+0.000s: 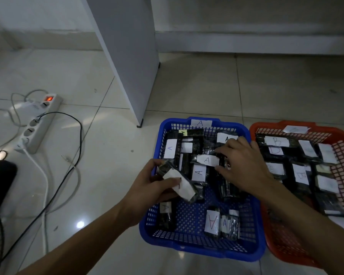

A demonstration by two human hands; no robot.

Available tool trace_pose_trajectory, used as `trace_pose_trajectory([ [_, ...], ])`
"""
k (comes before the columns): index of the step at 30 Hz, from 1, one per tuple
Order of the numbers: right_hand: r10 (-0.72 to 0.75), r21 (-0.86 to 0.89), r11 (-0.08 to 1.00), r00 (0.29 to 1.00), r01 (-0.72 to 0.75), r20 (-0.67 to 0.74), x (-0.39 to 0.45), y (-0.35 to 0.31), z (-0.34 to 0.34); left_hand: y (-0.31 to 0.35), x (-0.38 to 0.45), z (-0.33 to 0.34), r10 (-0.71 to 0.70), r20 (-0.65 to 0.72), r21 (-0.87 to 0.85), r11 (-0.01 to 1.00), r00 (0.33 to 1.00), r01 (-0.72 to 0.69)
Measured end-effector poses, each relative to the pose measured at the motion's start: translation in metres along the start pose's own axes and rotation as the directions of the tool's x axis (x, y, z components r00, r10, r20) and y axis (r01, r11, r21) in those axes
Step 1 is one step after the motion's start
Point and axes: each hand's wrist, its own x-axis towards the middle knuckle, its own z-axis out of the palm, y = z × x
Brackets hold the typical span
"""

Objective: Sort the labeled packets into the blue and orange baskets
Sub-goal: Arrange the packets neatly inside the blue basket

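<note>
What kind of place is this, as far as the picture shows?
Probably an indoor room, perhaps an office or a home, with the work done on the floor: glossy floor tiles, a power strip with cables, and a white furniture panel standing by the wall.

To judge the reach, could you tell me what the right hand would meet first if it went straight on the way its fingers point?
Probably the packet labelled A lying in the blue basket, just ahead of the right hand; depth is unclear.

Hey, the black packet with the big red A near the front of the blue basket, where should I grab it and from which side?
Pinch the black packet with the red A label across its long side edges, coming straight down from above. It lies flat and label-up on the blue basket floor, with another packet close on its right.
</note>
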Motion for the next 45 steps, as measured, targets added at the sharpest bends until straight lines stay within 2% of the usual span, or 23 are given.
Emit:
trace_pose_trajectory([
  [1,-0.009,0.162,0.987,1.000,0.009,-0.005,-0.004,-0.002,-0.011,-0.001,0.002,0.005,0.009,-0.021,-0.023,1.000,1.000,-0.010],
  [3,-0.050,0.519,0.855,0.997,0.012,0.059,-0.015,-0.011,-0.031,-0.003,0.005,0.016,0.006,-0.050,-0.064,0.998,0.999,-0.009],
  [4,-0.092,0.608,0.794,0.991,0.011,0.102,-0.022,-0.018,-0.039,-0.005,0.007,0.021,-0.002,-0.057,-0.077,0.997,0.998,-0.002],
  [6,-0.154,0.603,0.797,0.977,0.036,0.145,-0.035,-0.029,-0.042,-0.009,0.012,0.030,-0.018,-0.058,-0.078,0.997,0.998,0.014],
  [9,-0.111,0.541,0.840,0.990,0.048,0.084,-0.044,-0.029,-0.029,-0.013,0.019,0.035,-0.036,-0.026,-0.044,0.998,0.999,0.035],
  [10,-0.081,0.542,0.840,0.994,0.026,0.078,-0.042,-0.025,-0.027,-0.012,0.020,0.034,0.008,-0.028,0.056,0.998,1.000,-0.006],
  [11,-0.058,0.538,0.843,0.995,0.006,0.080,-0.040,-0.021,-0.026,-0.010,0.022,0.031,0.104,-0.037,0.249,0.964,0.994,-0.092],
  [12,-0.046,0.527,0.850,0.996,-0.002,0.079,-0.037,-0.018,-0.026,-0.006,0.023,0.027,0.228,-0.024,0.475,0.859,0.973,-0.189],
  [14,-0.048,0.499,0.867,0.995,-0.004,0.090,-0.031,-0.012,-0.024,0.004,0.030,0.019,0.427,0.118,0.769,0.531,0.896,-0.355],
  [16,-0.066,0.464,0.886,0.992,0.008,0.108,-0.022,-0.008,-0.020,0.013,0.043,0.012,0.436,0.298,0.875,0.231,0.849,-0.426],
  [17,-0.070,0.445,0.896,0.990,0.007,0.126,-0.019,-0.008,-0.017,0.016,0.051,0.009,0.415,0.367,0.888,0.112,0.833,-0.447],
  [19,-0.071,0.402,0.916,0.985,0.002,0.158,-0.013,-0.005,-0.012,0.018,0.068,0.007,0.374,0.459,0.877,-0.044,0.806,-0.479],
  [20,-0.069,0.380,0.925,0.984,0.000,0.167,-0.011,-0.004,-0.010,0.019,0.073,0.007,0.359,0.479,0.871,-0.079,0.801,-0.486],
  [26,-0.082,0.320,0.947,0.984,0.027,0.158,-0.007,0.004,-0.005,0.017,0.088,0.010,0.346,0.522,0.846,-0.094,0.780,-0.524],
  [31,-0.109,0.313,0.947,0.988,0.070,0.108,-0.007,0.007,-0.003,0.013,0.092,0.007,0.344,0.527,0.838,-0.058,0.777,-0.543],
  [35,-0.136,0.299,0.950,0.983,0.095,0.120,-0.008,0.006,0.004,0.008,0.093,0.007,0.359,0.518,0.848,-0.097,0.776,-0.521],
  [38,-0.137,0.225,0.968,0.986,0.112,0.099,-0.012,0.005,0.003,0.007,0.091,0.009,0.361,0.527,0.847,-0.142,0.770,-0.513],
  [40,-0.204,0.245,0.953,0.974,0.176,0.095,-0.019,-0.001,-0.009,0.008,0.087,0.008,0.363,0.532,0.842,-0.140,0.765,-0.520],
  [42,-0.372,0.318,0.902,0.899,0.291,0.233,-0.033,-0.013,-0.016,0.009,0.083,0.006,0.376,0.537,0.836,-0.117,0.755,-0.536],
  [45,-0.570,0.287,0.821,0.681,0.493,0.460,-0.055,-0.032,-0.002,0.012,0.074,0.000,0.416,0.524,0.828,-0.044,0.743,-0.559],
])
